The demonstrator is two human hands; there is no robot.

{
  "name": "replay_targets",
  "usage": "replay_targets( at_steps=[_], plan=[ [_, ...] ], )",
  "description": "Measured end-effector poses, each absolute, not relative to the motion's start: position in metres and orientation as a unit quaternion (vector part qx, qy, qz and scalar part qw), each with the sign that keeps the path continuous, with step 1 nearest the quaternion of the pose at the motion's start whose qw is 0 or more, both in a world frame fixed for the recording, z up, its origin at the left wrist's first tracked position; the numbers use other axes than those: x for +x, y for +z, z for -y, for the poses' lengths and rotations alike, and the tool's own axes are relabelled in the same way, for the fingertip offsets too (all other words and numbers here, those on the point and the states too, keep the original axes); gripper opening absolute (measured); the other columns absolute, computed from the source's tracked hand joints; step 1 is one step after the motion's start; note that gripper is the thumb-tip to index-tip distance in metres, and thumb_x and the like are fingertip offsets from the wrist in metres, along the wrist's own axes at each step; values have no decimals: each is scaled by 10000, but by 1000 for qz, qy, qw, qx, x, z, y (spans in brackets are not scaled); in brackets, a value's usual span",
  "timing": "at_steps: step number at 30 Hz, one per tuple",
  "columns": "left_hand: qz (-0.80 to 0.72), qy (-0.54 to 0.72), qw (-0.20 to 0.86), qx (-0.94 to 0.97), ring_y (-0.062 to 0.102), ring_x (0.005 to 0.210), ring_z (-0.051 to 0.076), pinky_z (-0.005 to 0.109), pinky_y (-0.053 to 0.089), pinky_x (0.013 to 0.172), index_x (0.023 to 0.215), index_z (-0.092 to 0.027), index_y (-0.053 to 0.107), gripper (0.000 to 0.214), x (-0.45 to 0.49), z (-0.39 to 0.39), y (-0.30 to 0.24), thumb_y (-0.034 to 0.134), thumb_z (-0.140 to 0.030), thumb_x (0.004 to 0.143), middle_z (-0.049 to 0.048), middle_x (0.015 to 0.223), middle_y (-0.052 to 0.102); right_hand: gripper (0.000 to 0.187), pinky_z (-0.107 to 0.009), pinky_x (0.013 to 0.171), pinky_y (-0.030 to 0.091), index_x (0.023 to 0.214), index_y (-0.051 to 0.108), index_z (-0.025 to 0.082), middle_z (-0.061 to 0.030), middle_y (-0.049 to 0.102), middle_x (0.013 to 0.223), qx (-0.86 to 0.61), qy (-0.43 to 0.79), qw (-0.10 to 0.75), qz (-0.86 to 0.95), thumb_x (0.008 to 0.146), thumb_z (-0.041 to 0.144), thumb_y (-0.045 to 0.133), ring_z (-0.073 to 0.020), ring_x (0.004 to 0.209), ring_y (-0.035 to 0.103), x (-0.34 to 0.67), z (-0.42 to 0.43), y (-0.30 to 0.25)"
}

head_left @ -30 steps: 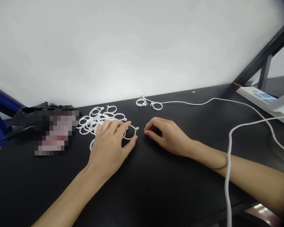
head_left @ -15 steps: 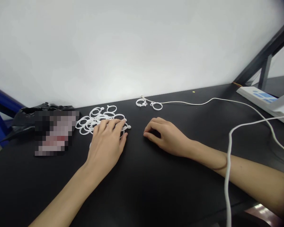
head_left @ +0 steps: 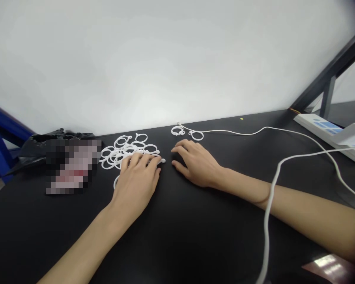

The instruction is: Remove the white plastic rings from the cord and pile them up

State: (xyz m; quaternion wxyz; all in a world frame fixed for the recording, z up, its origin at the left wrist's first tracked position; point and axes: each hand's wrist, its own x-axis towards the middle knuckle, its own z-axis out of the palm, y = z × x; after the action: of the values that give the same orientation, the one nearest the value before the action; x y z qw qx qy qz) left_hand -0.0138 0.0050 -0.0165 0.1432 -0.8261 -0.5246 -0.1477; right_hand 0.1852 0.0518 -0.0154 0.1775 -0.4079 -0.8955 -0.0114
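White curtain rings (head_left: 115, 156), each with a small eyelet, lie in a loose pile on the black table (head_left: 177, 236). My left hand (head_left: 137, 175) rests palm down over the pile's near edge, its fingers spread and touching some rings. Part of one ring shows beside its wrist side; what lies beneath the palm is hidden. To the right of the pile, my right hand (head_left: 197, 163) hovers at or just above the tabletop, thumb and fingers apart around nothing. Two groups of rings sit farther back: a small cluster (head_left: 177, 130) and a single ring (head_left: 198, 135).
A black plastic bag (head_left: 32, 148) and a blurred-out flat item (head_left: 73, 169) lie left of the pile. A white cable (head_left: 269, 209) crosses over my right forearm. White equipment with blue labels (head_left: 328, 128) stands at the right. A white wall (head_left: 165, 67) rises behind.
My right hand has moved left toward the pile, and its thumb and fingers have spread from nearly touching. My left hand stays over the rings. The view has shifted slightly.
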Motion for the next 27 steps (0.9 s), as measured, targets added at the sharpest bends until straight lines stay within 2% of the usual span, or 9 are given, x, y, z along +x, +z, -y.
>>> replay_targets(
  at_steps=[3,6,8,11,13,19,22,25,27],
  plan=[
    [524,-148,143,-826,565,1050,316,500,433,892,1164,-190,637,280,-14,-5,-17,454,-196,952,114,1118,690,451,-431,947,443,1347,497,118,-174,448,1441,-471,-57,192,859,956,343,493,-304,1158,540,176,-75,-18],
    [524,-145,143,-827,566,1049,315,499,431,891,1164,-190,635,282,-14,-5,-16,452,-181,950,115,1121,687,495,-451,966,428,1388,456,104,-184,412,1484,-542,-94,167,818,961,354,483,-325,1170,541,167,-97,-21],
    [525,-140,143,-827,567,1047,318,498,430,893,1158,-188,637,278,-13,-5,-16,452,-179,952,114,1116,688,445,-472,955,425,1357,489,86,-195,474,1426,-559,-99,158,808,974,310,457,-341,1147,553,163,-107,-22],
    [525,-130,143,-829,566,1052,326,501,427,897,1149,-175,642,275,-13,-5,-15,449,-176,954,116,1106,688,314,-463,900,444,1176,615,65,-210,580,1259,-562,-99,145,808,985,227,426,-339,1073,586,160,-115,-21],
    [524,-127,146,-829,565,1054,328,503,428,896,1145,-170,645,278,-13,-5,-14,446,-165,952,119,1100,688,287,-438,862,456,1100,645,67,-210,600,1190,-558,-101,140,812,990,207,421,-324,1036,597,160,-116,-19],
    [515,-132,149,-834,569,1045,318,507,438,891,1138,-188,646,287,-14,-5,-14,434,-156,948,124,1096,689,235,-398,847,475,1087,667,127,-156,602,1221,-517,-95,142,839,985,216,475,-280,1022,593,170,-105,-13],
    [525,-166,162,-819,557,1091,334,504,447,891,1256,-156,579,334,-12,-3,-12,463,-191,944,166,1217,631,208,-360,810,504,1075,678,158,-123,622,1175,-481,-81,142,861,975,237,514,-250,1019,593,180,-85,-9],
    [515,-221,189,-806,548,1127,337,486,445,901,1357,-121,488,422,-9,-2,-7,496,-227,948,188,1294,583,209,-335,796,534,1110,673,164,-105,632,1098,-376,3,182,909,959,235,546,-221,986,596,191,-56,-7],
    [471,-252,193,-823,578,1064,308,465,446,890,1260,-142,567,322,-8,-1,-3,509,-210,951,136,1188,660,204,-340,830,538,1096,674,169,-103,629,1070,-303,54,221,925,968,240,532,-207,979,594,198,-39,-7]
  ],
)
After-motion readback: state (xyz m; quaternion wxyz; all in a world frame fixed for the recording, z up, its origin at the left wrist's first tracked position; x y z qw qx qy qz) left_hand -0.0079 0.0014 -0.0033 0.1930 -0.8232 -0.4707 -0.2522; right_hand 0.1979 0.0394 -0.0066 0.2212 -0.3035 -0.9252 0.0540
